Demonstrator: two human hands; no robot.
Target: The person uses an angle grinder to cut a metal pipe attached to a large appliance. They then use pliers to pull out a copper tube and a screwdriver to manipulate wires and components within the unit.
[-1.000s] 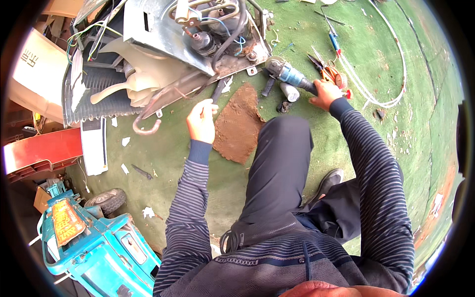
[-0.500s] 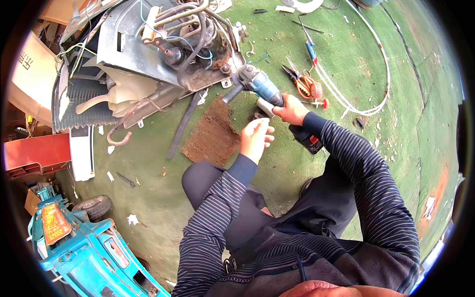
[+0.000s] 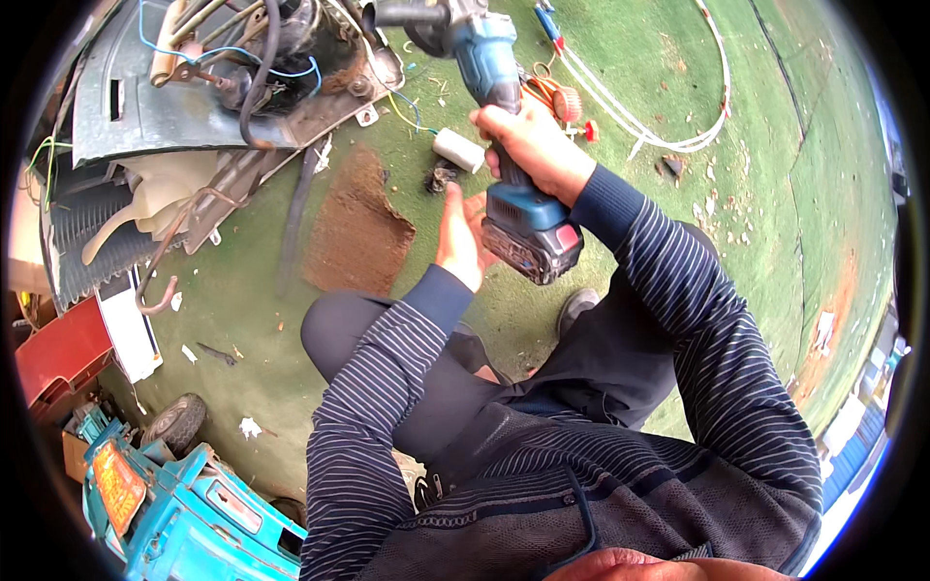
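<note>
My right hand (image 3: pixel 542 150) is wrapped round the grip of a blue and black cordless angle grinder (image 3: pixel 487 60), raised above the floor. Its head points away and is cut off by the top of the picture; the battery pack (image 3: pixel 528 232) faces me. My left hand (image 3: pixel 463 232) is open beside the battery, thumb up, some fingertips hidden behind it; whether it touches the battery I cannot tell. Just beyond this hand lie a white cylinder (image 3: pixel 459 150) with wires and a small dark lump (image 3: pixel 441 177). A rusty brown sheet (image 3: pixel 360 228) lies left of them.
A dismantled metal unit (image 3: pixel 184 102) with pipes, a pale fan (image 3: pixel 145 198) and fins spreads across the upper left. Orange-handled tools (image 3: pixel 557 95) and a looped white hose (image 3: pixel 668 145) lie to the right. A turquoise wheeled machine (image 3: pixel 208 513) stands at lower left.
The grinder has been lifted off the floor and swung upright by my right hand, its battery turning toward me. My left hand has moved slightly nearer and left, beside the battery. The view has shifted.
</note>
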